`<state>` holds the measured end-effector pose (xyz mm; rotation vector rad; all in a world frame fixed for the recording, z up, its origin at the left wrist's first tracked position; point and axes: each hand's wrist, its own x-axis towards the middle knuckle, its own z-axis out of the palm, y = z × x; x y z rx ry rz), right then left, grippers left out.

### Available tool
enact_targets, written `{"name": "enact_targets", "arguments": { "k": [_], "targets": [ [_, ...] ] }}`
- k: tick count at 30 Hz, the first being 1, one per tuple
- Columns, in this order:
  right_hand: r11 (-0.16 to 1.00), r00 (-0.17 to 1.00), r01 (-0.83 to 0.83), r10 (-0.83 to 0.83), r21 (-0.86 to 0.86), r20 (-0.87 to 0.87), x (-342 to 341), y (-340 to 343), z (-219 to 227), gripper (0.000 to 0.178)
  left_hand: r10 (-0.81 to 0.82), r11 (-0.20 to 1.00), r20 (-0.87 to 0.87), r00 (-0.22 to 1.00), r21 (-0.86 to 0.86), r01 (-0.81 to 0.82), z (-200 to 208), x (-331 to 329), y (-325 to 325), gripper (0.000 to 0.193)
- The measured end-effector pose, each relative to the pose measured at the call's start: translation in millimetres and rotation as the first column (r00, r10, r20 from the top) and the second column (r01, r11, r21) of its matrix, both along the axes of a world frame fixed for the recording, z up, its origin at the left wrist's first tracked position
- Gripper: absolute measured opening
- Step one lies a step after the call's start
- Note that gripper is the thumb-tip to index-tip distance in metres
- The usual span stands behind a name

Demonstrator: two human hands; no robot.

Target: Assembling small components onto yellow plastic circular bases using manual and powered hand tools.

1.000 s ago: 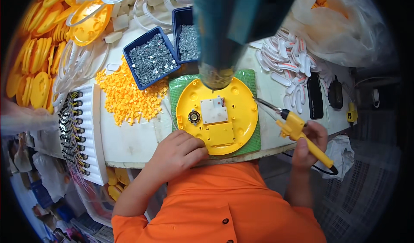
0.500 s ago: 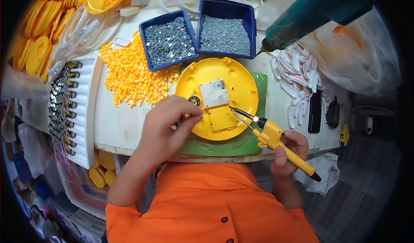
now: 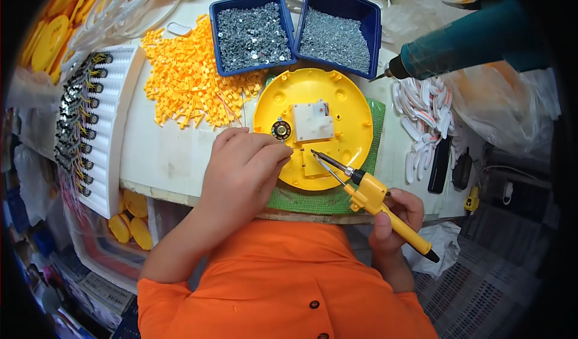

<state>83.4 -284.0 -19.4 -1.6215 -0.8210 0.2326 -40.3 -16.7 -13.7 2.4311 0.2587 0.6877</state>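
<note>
My right hand (image 3: 394, 221) is wrapped round the handle of a yellow soldering iron (image 3: 373, 197) with a trigger-like body and a thin feed tube. Its dark tip points left, over the lower part of a round yellow plastic shell (image 3: 355, 119). Fingers pinched together, my left hand (image 3: 244, 170) is at the shell's lower left edge. Thin wires (image 3: 242, 107) stick out past its knuckles; the pinch point itself is partly hidden. Inside the shell sit a white box-shaped module (image 3: 313, 122), a small round speaker (image 3: 280, 129) and a yellow rectangular compartment (image 3: 319, 158).
Under the shell lies a green mat (image 3: 295, 202). Behind stand two blue trays of small metal parts (image 3: 253, 2) (image 3: 340, 8), beside a heap of yellow plastic bits (image 3: 180, 74). A teal power driver (image 3: 463, 41) hangs at the right. A white rack (image 3: 114, 152) holds wired speakers.
The view has shifted, so the table appears displaced. My left hand has turned, showing more of its back, and thin wires now show beyond it. The iron's tip has moved down across the compartment.
</note>
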Motion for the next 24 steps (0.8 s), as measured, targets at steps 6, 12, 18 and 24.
{"name": "enact_targets", "arguments": {
  "k": [6, 12, 18, 24],
  "targets": [
    [1.0, 0.983, -0.014, 0.018, -0.025, 0.182, 5, 6, 0, 0.044, 0.046, 0.999, -0.061, 0.997, 0.01, -0.045, 22, -7, 2, 0.019],
    [0.99, 0.886, -0.107, 0.136, -0.09, 0.442, 9, 19, 6, 0.039, 0.035, 0.994, -0.137, 0.99, 0.105, -0.02, -1, -4, -8, 0.017],
    [0.974, 0.891, -0.166, 0.215, -0.154, 0.4, 6, 17, 11, 0.042, 0.141, 0.978, -0.042, 0.989, 0.158, -0.133, -21, 3, -14, 0.016],
    [0.97, 0.877, -0.176, 0.231, -0.166, 0.422, 6, 21, 13, 0.041, 0.157, 0.982, -0.053, 0.986, 0.113, -0.15, -22, 5, -17, 0.014]
  ]
}}
